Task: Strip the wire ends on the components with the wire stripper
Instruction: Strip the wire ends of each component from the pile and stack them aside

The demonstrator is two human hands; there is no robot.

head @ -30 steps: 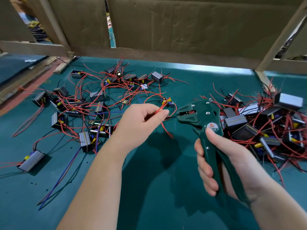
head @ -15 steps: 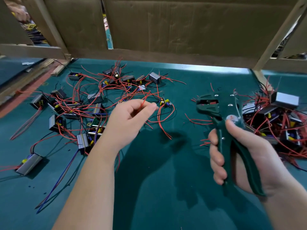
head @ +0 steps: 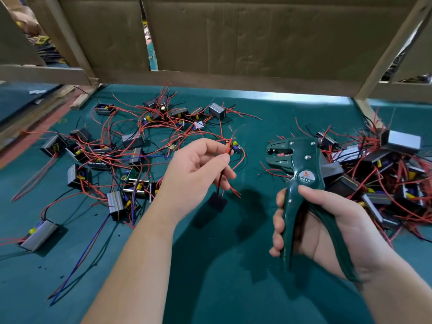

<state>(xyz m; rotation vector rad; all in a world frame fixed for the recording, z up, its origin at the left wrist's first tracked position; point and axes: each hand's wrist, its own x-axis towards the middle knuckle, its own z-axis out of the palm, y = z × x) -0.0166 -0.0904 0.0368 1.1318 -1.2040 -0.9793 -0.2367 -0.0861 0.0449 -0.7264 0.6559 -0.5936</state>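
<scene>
My one wide camera sits on my head, looking down toward twelve o'clock, close over the green table [head: 210, 288].

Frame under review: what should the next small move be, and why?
Probably bring the pinched wire ends over into the mouth of the wire stripper. The left hand pinches a red-and-black wire pair with its black component dangling below; the right hand grips the stripper, whose mouth faces those wires but is apart from them.
</scene>
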